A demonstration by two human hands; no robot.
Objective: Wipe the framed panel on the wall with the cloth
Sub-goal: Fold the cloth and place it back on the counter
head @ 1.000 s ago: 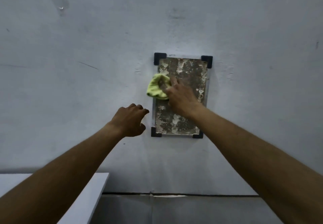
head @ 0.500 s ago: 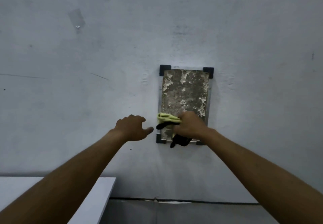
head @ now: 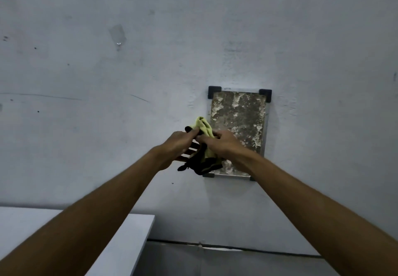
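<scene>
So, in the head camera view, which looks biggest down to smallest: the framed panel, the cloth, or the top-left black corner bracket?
1. framed panel
2. cloth, which is bunched up, so its full size is hidden
3. top-left corner bracket

- Dim, cool, bluish light lies evenly over the wall; its source is out of view.
- Just left of the right grip, the cloth shows bright yellow-green on top, while its lower folds go almost black and lose their detail.
- Up and right of that grip, the panel is fairly sharp.
- Far up-left of it, a small glint shines on the wall.
- Far below it, the forearms stretch wide and soften toward the bottom corners.
</scene>
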